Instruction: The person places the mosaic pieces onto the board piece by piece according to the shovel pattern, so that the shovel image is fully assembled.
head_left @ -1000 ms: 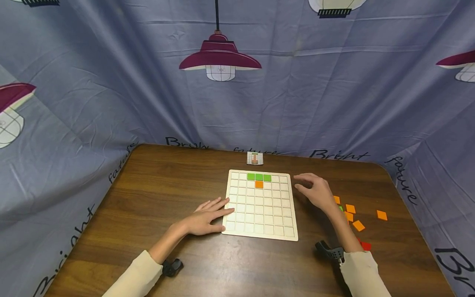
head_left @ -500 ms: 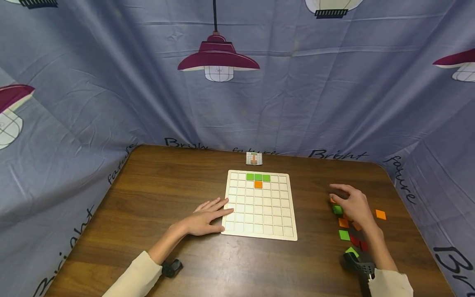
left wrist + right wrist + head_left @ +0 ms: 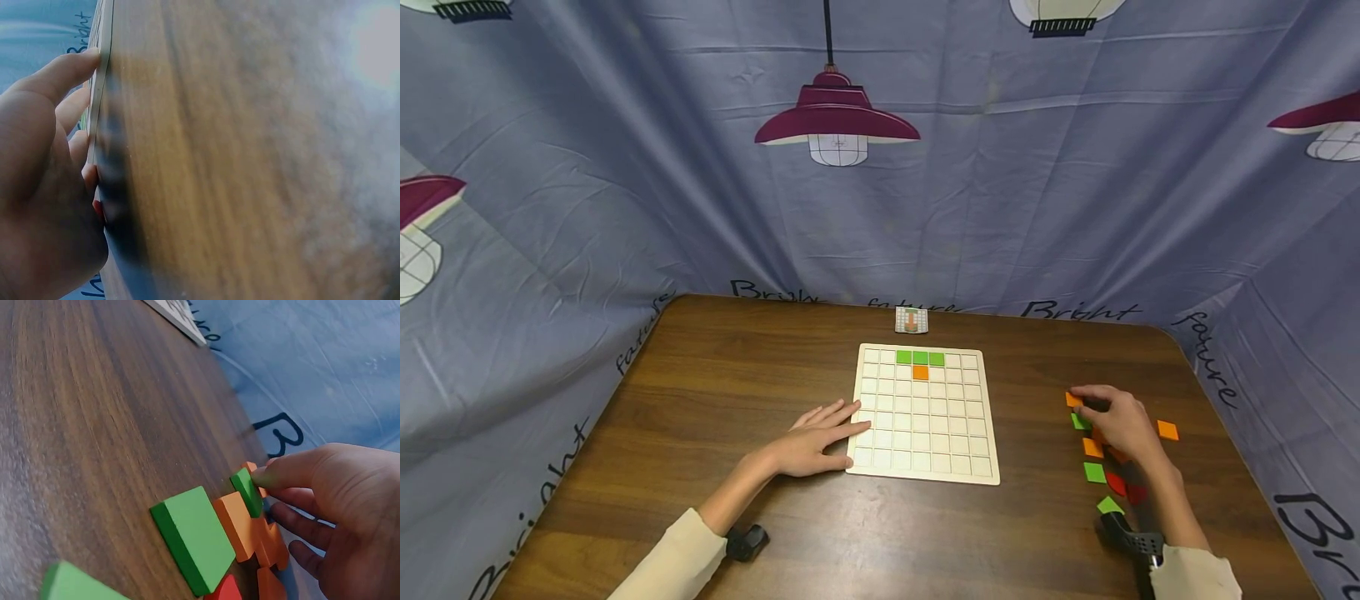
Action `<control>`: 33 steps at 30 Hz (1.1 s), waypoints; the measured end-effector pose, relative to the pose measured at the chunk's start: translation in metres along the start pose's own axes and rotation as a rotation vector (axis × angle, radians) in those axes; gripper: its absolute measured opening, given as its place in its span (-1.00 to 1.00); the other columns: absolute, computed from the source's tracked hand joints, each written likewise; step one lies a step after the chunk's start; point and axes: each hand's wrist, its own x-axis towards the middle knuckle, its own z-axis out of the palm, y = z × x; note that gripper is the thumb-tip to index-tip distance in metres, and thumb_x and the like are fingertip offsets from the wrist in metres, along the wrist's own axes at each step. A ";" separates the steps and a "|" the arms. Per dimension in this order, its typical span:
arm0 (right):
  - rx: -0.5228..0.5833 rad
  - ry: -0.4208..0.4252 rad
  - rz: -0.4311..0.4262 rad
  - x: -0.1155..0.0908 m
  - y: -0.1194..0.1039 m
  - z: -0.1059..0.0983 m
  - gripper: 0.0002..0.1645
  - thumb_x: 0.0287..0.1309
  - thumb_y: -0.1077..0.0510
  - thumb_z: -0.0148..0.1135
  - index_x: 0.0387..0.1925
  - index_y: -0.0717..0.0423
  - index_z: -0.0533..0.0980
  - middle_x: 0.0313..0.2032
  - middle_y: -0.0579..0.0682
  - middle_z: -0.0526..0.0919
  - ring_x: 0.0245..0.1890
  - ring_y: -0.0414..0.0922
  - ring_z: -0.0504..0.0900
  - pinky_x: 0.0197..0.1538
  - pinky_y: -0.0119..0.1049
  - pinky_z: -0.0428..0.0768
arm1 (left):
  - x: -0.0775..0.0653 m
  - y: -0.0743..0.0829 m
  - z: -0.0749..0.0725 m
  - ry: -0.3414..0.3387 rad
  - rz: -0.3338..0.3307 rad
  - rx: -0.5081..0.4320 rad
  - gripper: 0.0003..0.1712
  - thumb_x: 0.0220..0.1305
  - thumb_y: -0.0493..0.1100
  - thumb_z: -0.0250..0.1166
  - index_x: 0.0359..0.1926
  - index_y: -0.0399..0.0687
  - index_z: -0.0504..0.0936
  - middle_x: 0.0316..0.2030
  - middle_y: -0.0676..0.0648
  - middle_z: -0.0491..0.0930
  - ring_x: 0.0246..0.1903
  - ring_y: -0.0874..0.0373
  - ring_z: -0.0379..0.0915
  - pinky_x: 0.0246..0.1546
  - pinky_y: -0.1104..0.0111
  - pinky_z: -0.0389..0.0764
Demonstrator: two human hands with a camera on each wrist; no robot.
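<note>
My left hand [image 3: 812, 440] lies spread, its fingertips and thumb resting on the left edge of a pale wooden grid board [image 3: 992, 433]. The left wrist view shows those fingers [image 3: 65, 72] along the board's rim. On the board's far rows sit several green square tiles [image 3: 920, 357] with one orange tile [image 3: 921, 372] under the middle one. Off to the right, my right hand [image 3: 1123, 425] pinches an orange square tile [image 3: 1072, 400] between thumb and forefinger, low over the table. In the right wrist view a green tile [image 3: 248, 492] stands right beside the thumb, partly covering that orange tile.
Loose tiles lie under and around the right hand: a green tile [image 3: 1094, 472], an orange tile [image 3: 1092, 448], a red tile [image 3: 1116, 484] and others. One orange tile [image 3: 1167, 430] lies farther right. A small pattern card [image 3: 912, 320] stands behind the board, before the curtain [image 3: 1000, 208].
My right hand has moved right from beside the board to the loose tiles, then lowered, thumb and forefinger coming together on an orange tile. The left hand has stayed on the board.
</note>
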 end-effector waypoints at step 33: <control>0.013 0.021 -0.087 0.015 -0.019 0.010 -0.55 0.30 0.17 0.31 0.16 0.33 0.57 0.14 0.38 0.51 0.15 0.39 0.42 0.12 0.39 0.33 | 0.000 -0.001 0.000 0.005 0.002 0.017 -0.32 0.44 0.13 0.15 0.50 0.11 0.30 0.55 -0.11 -0.01 0.52 -0.14 -0.23 0.39 -0.15 -0.09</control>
